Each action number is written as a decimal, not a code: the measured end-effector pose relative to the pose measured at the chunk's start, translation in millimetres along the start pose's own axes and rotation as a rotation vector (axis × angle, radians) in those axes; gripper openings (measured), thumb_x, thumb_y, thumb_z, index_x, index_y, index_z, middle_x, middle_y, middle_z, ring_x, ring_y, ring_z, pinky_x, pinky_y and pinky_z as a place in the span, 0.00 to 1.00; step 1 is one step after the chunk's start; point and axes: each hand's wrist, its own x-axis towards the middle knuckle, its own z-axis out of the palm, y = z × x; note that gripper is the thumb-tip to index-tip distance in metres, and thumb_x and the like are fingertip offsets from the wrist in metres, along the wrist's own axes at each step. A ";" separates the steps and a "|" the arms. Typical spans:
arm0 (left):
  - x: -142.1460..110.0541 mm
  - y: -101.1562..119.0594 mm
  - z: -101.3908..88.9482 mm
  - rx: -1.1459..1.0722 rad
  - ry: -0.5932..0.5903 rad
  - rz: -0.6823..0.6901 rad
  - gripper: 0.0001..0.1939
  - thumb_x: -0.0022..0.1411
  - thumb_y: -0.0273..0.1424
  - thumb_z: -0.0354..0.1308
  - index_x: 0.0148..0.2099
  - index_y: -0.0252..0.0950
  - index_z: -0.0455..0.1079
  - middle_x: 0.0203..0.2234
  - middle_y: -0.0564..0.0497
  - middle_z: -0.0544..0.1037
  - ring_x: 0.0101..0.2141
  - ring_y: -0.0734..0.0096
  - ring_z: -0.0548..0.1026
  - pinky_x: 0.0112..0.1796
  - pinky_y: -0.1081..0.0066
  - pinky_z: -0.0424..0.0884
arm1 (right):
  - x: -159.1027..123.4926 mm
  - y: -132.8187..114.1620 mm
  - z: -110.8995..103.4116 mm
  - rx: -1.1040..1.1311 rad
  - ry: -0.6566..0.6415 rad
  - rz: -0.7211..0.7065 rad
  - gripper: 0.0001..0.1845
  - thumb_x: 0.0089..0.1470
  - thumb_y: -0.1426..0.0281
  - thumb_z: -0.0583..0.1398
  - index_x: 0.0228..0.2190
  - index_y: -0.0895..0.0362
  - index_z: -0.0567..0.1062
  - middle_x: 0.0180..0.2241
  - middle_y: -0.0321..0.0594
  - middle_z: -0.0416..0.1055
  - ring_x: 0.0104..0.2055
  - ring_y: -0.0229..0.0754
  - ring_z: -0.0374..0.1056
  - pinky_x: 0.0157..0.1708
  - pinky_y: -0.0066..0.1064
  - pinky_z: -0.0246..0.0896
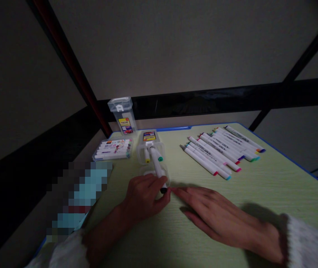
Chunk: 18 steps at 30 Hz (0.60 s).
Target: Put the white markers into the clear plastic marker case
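- The black pen (157, 165) is on the near side of the open box (149, 136).
- It is long and straight, and its long way runs from the person out to the box. It leans a bit, so the far end sits more to the left than the near end.
- The black end points back at the person. The far end points at the mouth of the box; I cannot tell if it is inside or just above.
- The left hand (143, 195) has its grip low on the pen, close to the black end. Thumb and finger pinch it, and most of the pen sticks out past them, up to the box.
- The right hand (213, 212) holds nothing. Its fingers lie close together, to the near right of the box, and their tips are right by the black end.
- A yellow pen (147, 155) and a green pen (159, 158) lie in the box.
- The row of pens (217, 149) is on the bench (192, 245), right of the box.
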 end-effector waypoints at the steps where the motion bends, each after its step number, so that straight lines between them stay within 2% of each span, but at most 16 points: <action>1: -0.1 -0.8 0.1 0.001 -0.003 -0.012 0.06 0.55 0.28 0.52 0.34 0.32 0.69 0.17 0.52 0.73 0.17 0.75 0.70 0.20 0.76 0.67 | 0.0 0.0 -0.2 0.000 -0.009 -0.001 0.22 0.58 0.75 0.48 0.54 0.62 0.56 0.42 0.50 0.70 0.42 0.47 0.68 0.41 0.42 0.67; 10: -0.5 -5.3 1.9 0.024 -0.018 -0.084 0.10 0.57 0.29 0.51 0.40 0.29 0.68 0.19 0.51 0.72 0.19 0.74 0.70 0.21 0.76 0.67 | -0.8 -0.7 -0.9 0.012 -0.042 -0.004 0.22 0.57 0.75 0.49 0.54 0.62 0.56 0.41 0.48 0.71 0.42 0.46 0.68 0.41 0.43 0.67; 18: -2.4 -9.1 5.5 0.060 -0.043 -0.187 0.06 0.56 0.29 0.51 0.37 0.33 0.65 0.20 0.54 0.71 0.20 0.75 0.69 0.23 0.76 0.66 | -0.3 -0.8 -1.5 -0.022 -0.068 -0.008 0.21 0.56 0.76 0.50 0.52 0.62 0.59 0.40 0.47 0.71 0.41 0.47 0.68 0.41 0.43 0.67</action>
